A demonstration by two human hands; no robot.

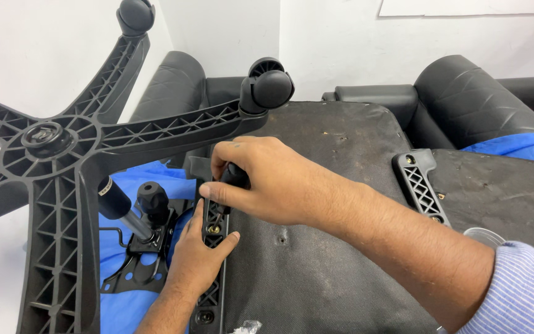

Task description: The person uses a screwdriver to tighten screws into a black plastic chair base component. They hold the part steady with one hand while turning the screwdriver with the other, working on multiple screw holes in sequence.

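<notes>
Armrest bracket [213, 247], a black latticed plastic strip, lies along the left edge of the upturned chair seat [316, 272], whose fabric underside faces up. The person's left hand [196, 253] presses flat on it from the side, fingers closed around the strip and thumb across it, pinning it to the seat. The right hand [267, 179] is curled tightly round the black handle of a screwdriver [235, 176], its tip set down at the bracket's upper part, just above a brass-coloured screw [214, 229] already sitting in a hole.

Judging by this, the bracket is in place and at least one fastener is seated; another hole near the strip's lower end [204, 317] looks dark, and I cannot tell whether it holds a screw. On the far side of the seat a second, matching bracket [420, 182] lies with small fasteners showing at both ends.

To the left the five-star wheel base [57, 142] stands tipped on its side with a castor [267, 86] over the seat, and the tilt mechanism with its black knob [153, 201] rests on a blue sheet [132, 185].

As for containers, only the rim of a clear round cup or lid [484, 235] peeps out beside the right sleeve; its contents are hidden.
</notes>
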